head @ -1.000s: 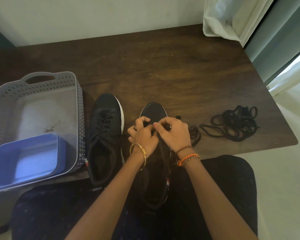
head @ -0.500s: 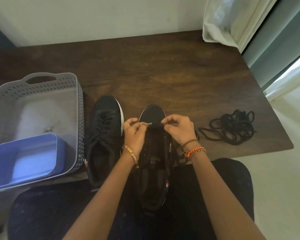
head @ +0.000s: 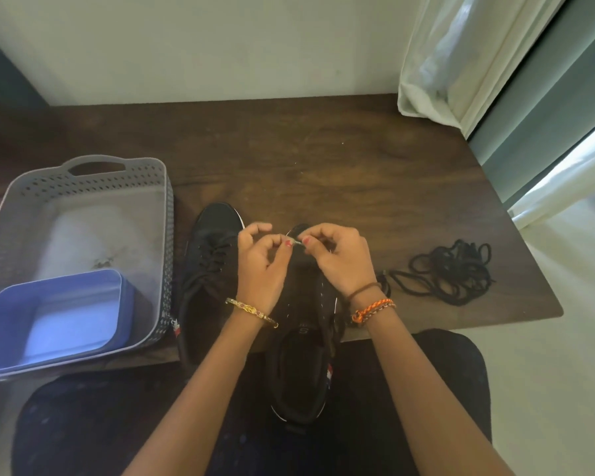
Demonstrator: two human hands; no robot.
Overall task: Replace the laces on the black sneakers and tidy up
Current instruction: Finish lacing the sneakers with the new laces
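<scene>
Two black sneakers lie toe-away at the table's near edge. The left sneaker is laced. The right sneaker overhangs the edge toward my lap, its tongue exposed. My left hand and my right hand meet above its toe, both pinching the tip of a black lace between fingertips. More of that lace trails beside my right wrist. A loose pile of black laces lies on the table to the right.
A grey perforated basket stands at the left with a blue plastic box inside it. The dark wooden table ends at the right near a white curtain. A pale wall is behind.
My hands spread apart half a second ago, then came together again and lifted slightly above the right sneaker's toe, pinching the lace tip. The camera has tilted a little.
</scene>
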